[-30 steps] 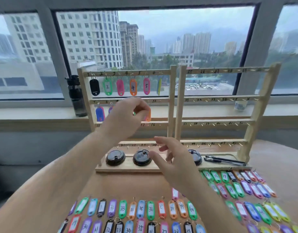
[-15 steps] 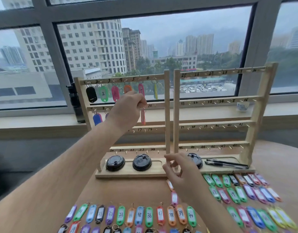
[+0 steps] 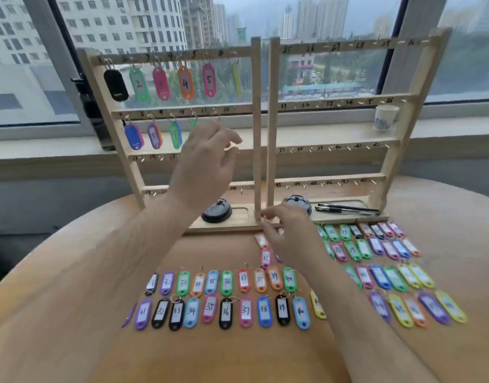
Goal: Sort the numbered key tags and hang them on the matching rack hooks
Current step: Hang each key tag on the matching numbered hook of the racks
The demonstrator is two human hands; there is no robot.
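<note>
Two wooden racks stand side by side, the left rack (image 3: pixel 255 106) and the right rack (image 3: pixel 272 120), both with numbered hooks. The left rack's top row holds several tags, among them green 2 (image 3: pixel 139 84), orange 4 (image 3: pixel 186 83) and pink 5 (image 3: pixel 209 80). Its second row carries a blue tag (image 3: pixel 133 136), purple 8 (image 3: pixel 154 135) and green 9 (image 3: pixel 175 134). My left hand (image 3: pixel 207 161) hovers before that row, fingers apart, hiding the hooks behind it. My right hand (image 3: pixel 287 233) has its fingertips together at the rack base, above an orange tag (image 3: pixel 261 240) and pink 12 (image 3: pixel 266 258).
Rows of numbered tags (image 3: pixel 226 283) lie on the round wooden table (image 3: pixel 72 313), with more tags (image 3: pixel 376 244) at the right. Black lids (image 3: pixel 216 210) and pens (image 3: pixel 348 209) sit on the rack base. A dark bottle (image 3: pixel 93 111) and a paper cup (image 3: pixel 384 117) stand on the sill.
My left hand, which pinched a reddish tag at the second row, has opened and dropped slightly. My right hand has moved forward to the rack base.
</note>
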